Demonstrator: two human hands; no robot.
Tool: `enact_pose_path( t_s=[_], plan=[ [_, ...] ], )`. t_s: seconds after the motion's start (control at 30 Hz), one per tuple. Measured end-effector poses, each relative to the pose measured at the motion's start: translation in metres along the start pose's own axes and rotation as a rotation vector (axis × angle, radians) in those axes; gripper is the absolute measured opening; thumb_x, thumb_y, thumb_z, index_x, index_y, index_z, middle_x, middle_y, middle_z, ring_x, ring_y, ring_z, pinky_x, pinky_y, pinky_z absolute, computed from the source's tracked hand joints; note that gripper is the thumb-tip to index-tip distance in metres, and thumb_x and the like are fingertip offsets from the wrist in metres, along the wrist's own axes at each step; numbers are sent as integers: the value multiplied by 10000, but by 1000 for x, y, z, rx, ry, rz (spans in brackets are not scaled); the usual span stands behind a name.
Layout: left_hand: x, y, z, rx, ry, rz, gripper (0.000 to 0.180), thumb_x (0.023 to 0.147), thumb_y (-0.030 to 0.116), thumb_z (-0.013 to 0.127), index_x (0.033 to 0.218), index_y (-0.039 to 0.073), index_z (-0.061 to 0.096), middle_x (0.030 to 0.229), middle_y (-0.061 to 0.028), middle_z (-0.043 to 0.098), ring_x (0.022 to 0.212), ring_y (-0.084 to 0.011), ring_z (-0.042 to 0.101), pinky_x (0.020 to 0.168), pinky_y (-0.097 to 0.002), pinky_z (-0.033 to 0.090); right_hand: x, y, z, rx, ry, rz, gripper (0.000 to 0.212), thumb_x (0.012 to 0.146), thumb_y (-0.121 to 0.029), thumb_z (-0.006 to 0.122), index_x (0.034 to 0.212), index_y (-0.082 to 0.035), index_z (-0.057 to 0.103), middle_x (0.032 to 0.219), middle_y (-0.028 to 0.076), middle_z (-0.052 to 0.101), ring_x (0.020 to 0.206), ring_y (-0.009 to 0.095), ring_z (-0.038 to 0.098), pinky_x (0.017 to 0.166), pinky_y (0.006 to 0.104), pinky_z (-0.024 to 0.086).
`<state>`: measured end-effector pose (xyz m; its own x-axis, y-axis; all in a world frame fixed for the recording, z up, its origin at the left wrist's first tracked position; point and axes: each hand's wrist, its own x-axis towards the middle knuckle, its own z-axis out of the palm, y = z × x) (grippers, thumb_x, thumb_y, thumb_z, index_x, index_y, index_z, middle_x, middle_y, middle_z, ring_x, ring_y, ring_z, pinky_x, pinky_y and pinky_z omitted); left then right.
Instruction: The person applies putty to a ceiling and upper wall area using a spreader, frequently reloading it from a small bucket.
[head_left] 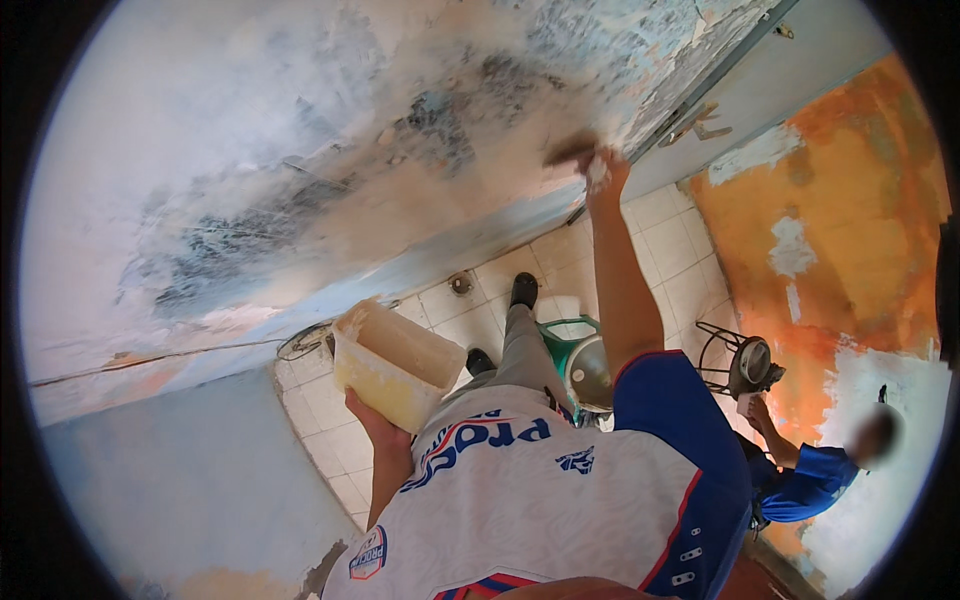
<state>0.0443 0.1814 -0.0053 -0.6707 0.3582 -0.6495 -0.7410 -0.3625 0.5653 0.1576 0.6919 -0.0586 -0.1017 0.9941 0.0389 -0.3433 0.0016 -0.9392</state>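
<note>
Your right hand (603, 170) is pressed to the wall (300, 150) with something brownish in it, but it's smeared and blurry, so what the tool (572, 150) is, can't tell. Your left hand (378, 418) is mostly tucked under the tub (392, 365), fingers out of sight. The green stool (572, 345) is half behind your leg and arm. The other person (810, 475) is partly hidden behind your shoulder, and whatever's in their hand (752, 405) is too small to make out.
</note>
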Motion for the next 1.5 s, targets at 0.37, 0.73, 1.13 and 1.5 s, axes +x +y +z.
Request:
enact_pose_path(
  t_s=[0.37,0.73,1.13,1.5],
  plan=[
    [6,-5,26,-33,-137,-51,664,989,600,262,1458,145,382,1443,-78,464,1302,-294,466,1060,-439,423,-41,-313,119,78,-121,-422,246,978,-157,486,831,-1,606,672,100,622,534,188,579,516,298,475],
    [-10,-4,14,29,-57,-14,632,994,542,266,1444,114,385,1398,-108,488,1284,-301,480,1055,-451,429,-48,132,-89,-11,16,127,271,943,-187,606,743,-7,574,625,77,591,537,154,554,466,297,410],
    [-16,4,13,33,-44,21,671,992,606,248,1474,152,356,1453,-95,454,1314,-305,458,1065,-455,424,-29,-210,117,226,-354,-405,319,1004,-226,512,837,15,639,738,99,642,626,173,585,584,287,466],
    [4,-4,15,30,-62,0,656,993,579,267,1467,137,370,1447,-96,463,1308,-312,465,1075,-460,413,-54,-118,6,339,-16,-145,346,901,-328,533,928,7,615,916,174,692,676,224,631,638,364,505]
  ],
)
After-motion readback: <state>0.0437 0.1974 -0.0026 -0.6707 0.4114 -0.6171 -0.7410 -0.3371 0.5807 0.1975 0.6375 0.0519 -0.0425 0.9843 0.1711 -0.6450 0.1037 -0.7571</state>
